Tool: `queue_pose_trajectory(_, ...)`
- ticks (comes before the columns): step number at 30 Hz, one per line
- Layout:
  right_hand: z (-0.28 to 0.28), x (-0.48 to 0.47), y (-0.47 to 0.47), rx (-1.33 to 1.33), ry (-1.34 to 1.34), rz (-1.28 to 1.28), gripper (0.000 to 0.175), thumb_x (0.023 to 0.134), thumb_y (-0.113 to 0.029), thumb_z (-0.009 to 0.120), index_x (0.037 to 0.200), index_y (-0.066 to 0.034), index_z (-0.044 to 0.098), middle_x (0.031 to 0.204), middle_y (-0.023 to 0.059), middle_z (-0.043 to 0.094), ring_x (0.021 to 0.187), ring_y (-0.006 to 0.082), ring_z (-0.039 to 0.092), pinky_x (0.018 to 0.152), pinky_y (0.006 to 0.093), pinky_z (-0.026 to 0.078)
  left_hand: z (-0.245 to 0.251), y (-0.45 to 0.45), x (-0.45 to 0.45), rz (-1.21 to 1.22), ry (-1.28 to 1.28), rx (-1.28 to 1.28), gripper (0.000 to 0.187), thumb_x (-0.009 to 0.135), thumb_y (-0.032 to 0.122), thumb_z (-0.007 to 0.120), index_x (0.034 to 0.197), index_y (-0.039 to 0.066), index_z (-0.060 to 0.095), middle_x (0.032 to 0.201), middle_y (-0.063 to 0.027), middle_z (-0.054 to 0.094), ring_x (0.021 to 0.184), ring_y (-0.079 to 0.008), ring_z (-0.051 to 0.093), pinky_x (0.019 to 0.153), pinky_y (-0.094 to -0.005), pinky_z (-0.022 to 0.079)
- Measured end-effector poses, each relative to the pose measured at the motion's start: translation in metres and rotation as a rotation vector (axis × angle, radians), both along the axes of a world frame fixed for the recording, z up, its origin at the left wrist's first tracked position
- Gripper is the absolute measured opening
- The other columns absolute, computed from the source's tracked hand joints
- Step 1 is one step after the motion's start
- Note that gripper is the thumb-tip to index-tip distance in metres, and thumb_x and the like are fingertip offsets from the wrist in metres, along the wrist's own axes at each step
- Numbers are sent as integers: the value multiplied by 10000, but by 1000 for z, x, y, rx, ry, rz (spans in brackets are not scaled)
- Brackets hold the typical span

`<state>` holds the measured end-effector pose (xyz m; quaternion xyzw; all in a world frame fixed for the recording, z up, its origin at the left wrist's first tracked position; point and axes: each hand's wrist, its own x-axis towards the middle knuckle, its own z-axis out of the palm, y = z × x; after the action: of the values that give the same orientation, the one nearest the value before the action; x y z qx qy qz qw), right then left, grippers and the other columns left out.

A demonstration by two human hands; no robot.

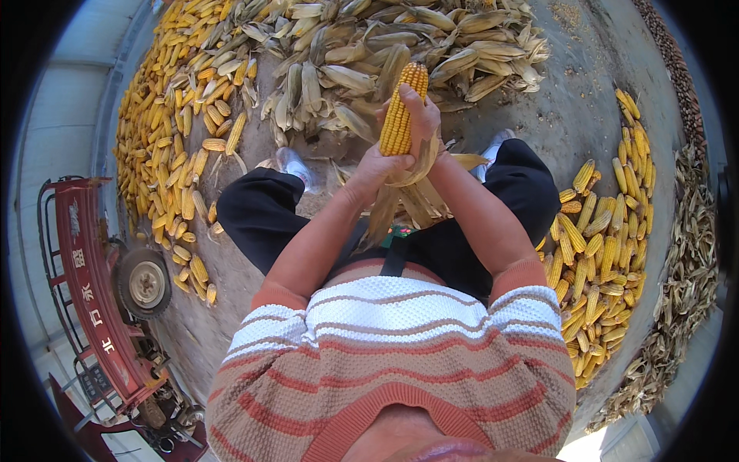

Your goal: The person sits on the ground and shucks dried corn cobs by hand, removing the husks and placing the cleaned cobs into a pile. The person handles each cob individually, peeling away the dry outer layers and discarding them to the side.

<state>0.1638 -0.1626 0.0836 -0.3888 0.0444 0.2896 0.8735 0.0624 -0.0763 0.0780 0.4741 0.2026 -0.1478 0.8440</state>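
Note:
A yellow corn cob [398,124] stands tilted in front of me, its kernels bare and its tip pointing away. My right hand [426,118] wraps around it from the right, thumb across the upper part. At its lower end, my left hand [378,168] grips the cob's base with the thumb over the front. Dry, peeled-back husk [426,164] loops beside the right wrist, and more strips hang below the hands between my knees. The left fingers are partly hidden behind the husk and cob.
Unhusked corn ears [369,43] lie heaped ahead of my feet. Husked cobs [167,150] spread along the left, with another cob pile [606,254] to my right. A red cargo vehicle [95,289] stands at left. Dry husks [681,289] line the far right.

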Motion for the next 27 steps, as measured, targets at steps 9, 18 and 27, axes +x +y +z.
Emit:
queue_pose_trajectory(9,-3,-3,-3,65,-20,76,463,816,-455,627,927,-19,515,734,93,591,614,205,639,573,322,546,3,-9,-2,-3,-101,307,453,742,58,660,1175,41,527,1062,-29,596,948,-136,570,857,-278,447)
queue_pose_trajectory(18,-13,8,-3,-12,99,230,518,798,-517,623,951,-35,508,733,89,585,613,203,633,552,321,541,-2,-3,-2,-180,-93,812,310,766,160,647,1024,5,573,890,-44,621,793,-107,573,721,-269,473)
queue_pose_trajectory(27,-7,7,-11,-120,46,487,521,820,-533,599,946,-31,538,724,97,595,597,203,623,527,313,531,0,8,-9,-611,-208,1324,336,805,279,616,1019,24,577,885,-205,646,865,-387,619,759,-436,484)
